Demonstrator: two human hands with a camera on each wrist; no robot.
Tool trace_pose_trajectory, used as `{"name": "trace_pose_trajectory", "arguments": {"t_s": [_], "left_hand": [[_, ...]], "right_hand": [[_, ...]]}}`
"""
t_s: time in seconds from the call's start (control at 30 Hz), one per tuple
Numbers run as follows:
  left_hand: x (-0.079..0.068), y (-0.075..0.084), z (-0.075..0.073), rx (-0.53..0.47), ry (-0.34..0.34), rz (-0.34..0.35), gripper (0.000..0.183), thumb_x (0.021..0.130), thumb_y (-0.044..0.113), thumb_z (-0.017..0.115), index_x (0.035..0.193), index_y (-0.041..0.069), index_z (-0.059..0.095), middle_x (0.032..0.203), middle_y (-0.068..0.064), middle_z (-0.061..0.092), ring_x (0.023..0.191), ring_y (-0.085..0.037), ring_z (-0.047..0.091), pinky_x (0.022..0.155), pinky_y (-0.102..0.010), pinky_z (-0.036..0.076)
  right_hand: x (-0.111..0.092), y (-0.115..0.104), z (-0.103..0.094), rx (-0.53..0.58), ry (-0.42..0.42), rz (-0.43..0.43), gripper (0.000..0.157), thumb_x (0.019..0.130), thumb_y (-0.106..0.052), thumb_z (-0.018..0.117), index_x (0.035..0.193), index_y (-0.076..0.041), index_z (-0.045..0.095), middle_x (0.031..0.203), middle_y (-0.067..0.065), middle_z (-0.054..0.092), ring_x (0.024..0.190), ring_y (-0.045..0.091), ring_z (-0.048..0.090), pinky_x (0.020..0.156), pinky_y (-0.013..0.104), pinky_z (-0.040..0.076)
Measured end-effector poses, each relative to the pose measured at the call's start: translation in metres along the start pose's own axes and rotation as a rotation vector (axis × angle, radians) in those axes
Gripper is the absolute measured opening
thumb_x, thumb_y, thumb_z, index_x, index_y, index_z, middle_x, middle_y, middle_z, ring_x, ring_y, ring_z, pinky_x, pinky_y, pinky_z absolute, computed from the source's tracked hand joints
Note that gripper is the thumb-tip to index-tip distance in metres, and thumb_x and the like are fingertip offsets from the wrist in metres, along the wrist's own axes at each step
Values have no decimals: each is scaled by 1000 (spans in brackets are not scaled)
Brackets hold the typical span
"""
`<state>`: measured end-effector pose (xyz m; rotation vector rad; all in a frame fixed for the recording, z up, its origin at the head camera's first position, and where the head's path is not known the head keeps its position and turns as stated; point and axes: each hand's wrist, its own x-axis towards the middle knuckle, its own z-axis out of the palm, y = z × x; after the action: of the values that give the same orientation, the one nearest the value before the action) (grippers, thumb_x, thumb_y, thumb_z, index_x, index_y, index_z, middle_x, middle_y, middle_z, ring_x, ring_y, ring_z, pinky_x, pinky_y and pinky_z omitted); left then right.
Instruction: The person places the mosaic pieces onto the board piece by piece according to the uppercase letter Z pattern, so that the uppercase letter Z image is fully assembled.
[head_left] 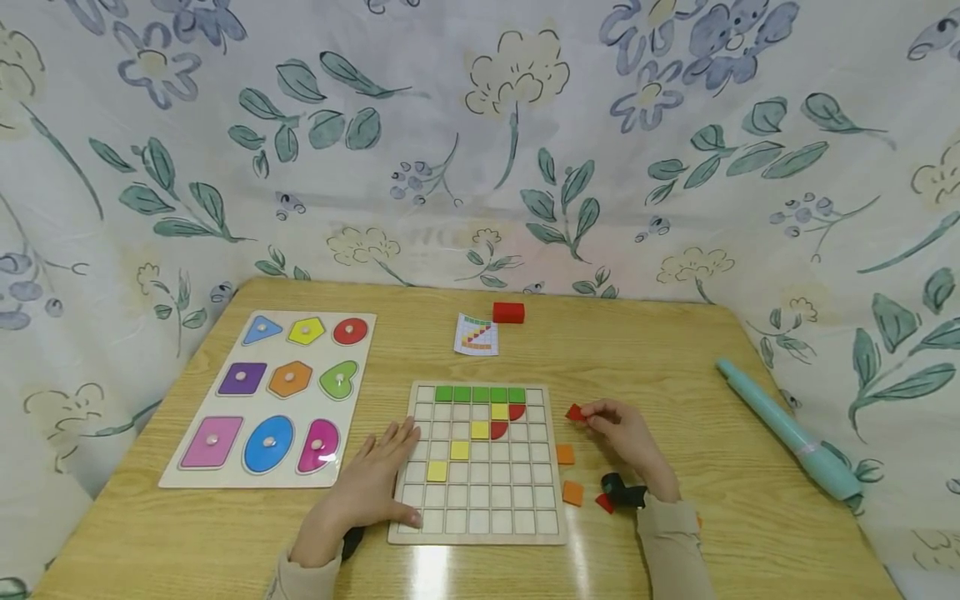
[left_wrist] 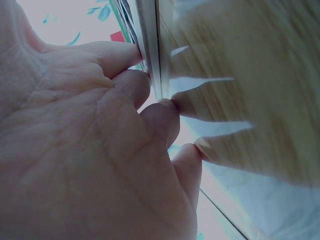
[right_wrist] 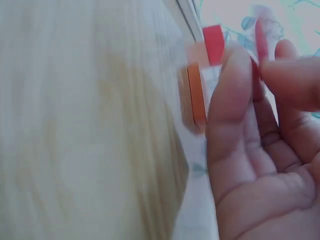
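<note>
A wooden grid board (head_left: 480, 522) lies on the table in the head view. Its grid bears a row of green squares (head_left: 482, 395), a diagonal of yellow squares (head_left: 460, 451) and two red quarter-round tiles (head_left: 499, 430). With fingers spread, my left hand (head_left: 367, 477) rests along the board's left edge, its thumb on the lower left corner. To the right of the board, my right hand (head_left: 626, 432) pinches a small red tile (head_left: 575, 413) between thumb and fingers. The right wrist view shows this red tile (right_wrist: 258, 77) partly hidden by the fingertips.
Orange squares (head_left: 573, 493) and another red tile (head_left: 604, 503) lie right of the board. A pattern card (head_left: 476, 335) and a red block (head_left: 508, 313) are behind it. At left lies a shape puzzle (head_left: 281, 400); a teal pen-shaped object (head_left: 787, 429) lies at far right.
</note>
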<state>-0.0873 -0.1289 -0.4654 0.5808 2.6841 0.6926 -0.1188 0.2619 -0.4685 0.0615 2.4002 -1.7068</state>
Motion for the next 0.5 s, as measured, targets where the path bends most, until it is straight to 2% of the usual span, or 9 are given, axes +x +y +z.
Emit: {"name": "trace_pose_trajectory", "arguments": {"t_s": [0.1, 0.2, 0.33, 0.5], "left_hand": [[0, 0, 0, 2, -3, 3, 123, 56, 53, 87, 152, 4, 27, 162, -12, 19, 150, -38, 14, 120, -61, 11], [0, 1, -1, 6, -2, 3, 123, 56, 52, 87, 152, 4, 28, 162, -13, 19, 150, -38, 14, 120, -61, 11], [0, 2, -2, 2, -1, 6, 122, 56, 51, 87, 152, 3, 28, 162, -14, 20, 149, -39, 14, 120, -61, 11], [0, 1, -2, 2, -2, 10, 123, 56, 52, 87, 152, 3, 28, 161, -14, 20, 149, -39, 15, 120, -61, 11]], "right_hand": [[4, 1, 5, 113, -49, 1, 26, 99, 1, 45, 116, 18, 56, 109, 20, 67, 88, 4, 66, 77, 18, 57], [7, -1, 11, 111, -35, 2, 28, 100, -2, 47, 117, 18, 57, 104, 20, 69, 84, 5, 67, 74, 19, 58], [12, -6, 19, 12, 41, 17, 27, 98, -7, 53, 116, 12, 61, 99, 22, 69, 77, 8, 65, 69, 19, 57], [19, -12, 23, -243, 157, -5, 26, 93, -11, 62, 114, 4, 66, 97, 16, 66, 80, 13, 59, 69, 20, 49]]}}
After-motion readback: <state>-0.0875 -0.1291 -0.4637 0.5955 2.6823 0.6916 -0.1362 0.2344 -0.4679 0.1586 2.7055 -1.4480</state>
